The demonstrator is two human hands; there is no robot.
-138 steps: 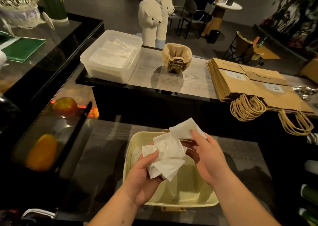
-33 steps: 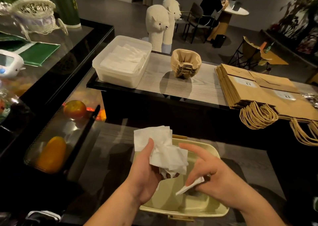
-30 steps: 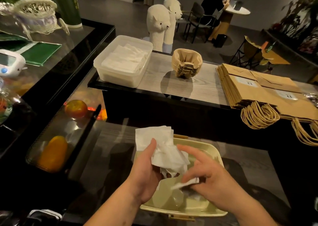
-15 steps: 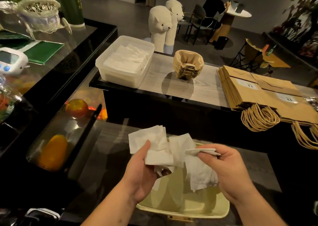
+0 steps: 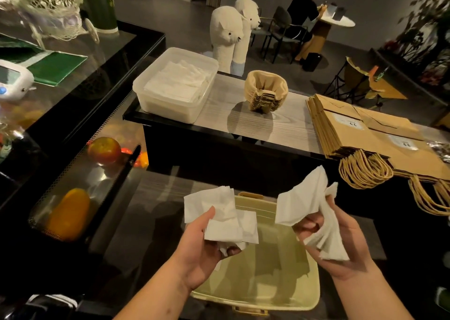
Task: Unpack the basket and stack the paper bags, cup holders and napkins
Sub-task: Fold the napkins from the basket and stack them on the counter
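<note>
A pale yellow basket [image 5: 306,293] sits on the low counter below my hands, its inside looking bare. My left hand [image 5: 199,251] grips a crumpled bunch of white napkins [image 5: 224,215] above the basket's left side. My right hand [image 5: 341,246] holds a second bunch of napkins [image 5: 306,203] above its right side. On the raised shelf beyond stand a clear tub of stacked napkins [image 5: 175,86], a stack of brown cup holders [image 5: 265,91] and a pile of flat paper bags [image 5: 365,132] with rope handles.
A glass display case with fruit [image 5: 104,149] runs along the left. Two white animal figures [image 5: 229,35] stand behind the shelf. A person sits at a round table [image 5: 338,21] far back. A wicker basket [image 5: 51,10] rests on the left counter.
The single clump of napkins held between both hands has been pulled apart. My right hand has moved right and up with its share, my left keeps the rest.
</note>
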